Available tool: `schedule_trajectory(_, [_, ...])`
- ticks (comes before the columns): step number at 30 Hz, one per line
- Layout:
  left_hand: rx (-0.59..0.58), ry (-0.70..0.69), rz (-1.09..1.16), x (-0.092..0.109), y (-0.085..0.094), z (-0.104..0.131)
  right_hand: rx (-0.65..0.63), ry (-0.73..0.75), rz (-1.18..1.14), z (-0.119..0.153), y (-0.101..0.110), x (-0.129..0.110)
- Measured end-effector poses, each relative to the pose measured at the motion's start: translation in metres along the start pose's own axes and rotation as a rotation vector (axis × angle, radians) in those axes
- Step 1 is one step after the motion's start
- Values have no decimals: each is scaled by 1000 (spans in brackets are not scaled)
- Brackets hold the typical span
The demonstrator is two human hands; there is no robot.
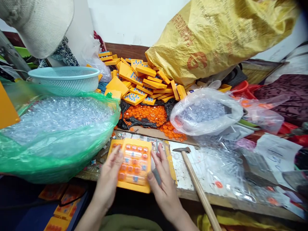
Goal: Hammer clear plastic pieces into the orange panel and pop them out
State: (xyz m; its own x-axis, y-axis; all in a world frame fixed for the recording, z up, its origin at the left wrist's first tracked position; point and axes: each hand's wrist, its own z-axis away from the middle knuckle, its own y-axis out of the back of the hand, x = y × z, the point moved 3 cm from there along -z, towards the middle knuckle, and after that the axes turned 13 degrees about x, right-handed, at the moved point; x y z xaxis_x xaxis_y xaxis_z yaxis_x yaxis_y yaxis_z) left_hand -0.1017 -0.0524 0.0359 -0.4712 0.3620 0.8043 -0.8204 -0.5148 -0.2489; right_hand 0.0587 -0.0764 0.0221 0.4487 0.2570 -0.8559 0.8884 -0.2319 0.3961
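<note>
A square orange panel (133,166) is held between my two hands at the front edge of the workbench. On its face are clear raised covers, rows of orange rings and a few small blue pieces. My left hand (107,176) grips the panel's left side. My right hand (165,184) has thumb and fingers against the right edge, with a gap between them. Motion blurs the fingertips a little. Beneath the held panel, part of another yellow-orange piece (172,163) shows on the bench. A hammer (196,184) with a wooden handle lies to the right of my right hand.
Clear plastic pieces fill a green bag (72,160) at left and a white bag (207,128) at right. Orange rings (146,114) sit in a black bag, with orange panels (141,83) piled behind. A blue basket (64,75) and a yellow sack (216,38) stand farther back.
</note>
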Motion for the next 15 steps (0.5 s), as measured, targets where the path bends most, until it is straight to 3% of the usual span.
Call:
schedule_trajectory(4, [216, -511, -543, 22, 31, -29, -214, -176, -75, 2, -52, 4])
schedule_trajectory(7, [251, -815, -853, 21, 44, -35, -215, -188, -60, 2, -72, 7])
schedule_trajectory(9, [237, -843, -886, 16, 49, -34, -212, -190, -48, 3, -77, 6])
schedule_trajectory(15, [177, -666, -739, 12, 50, -37, -181, -232, -49, 13, -88, 2])
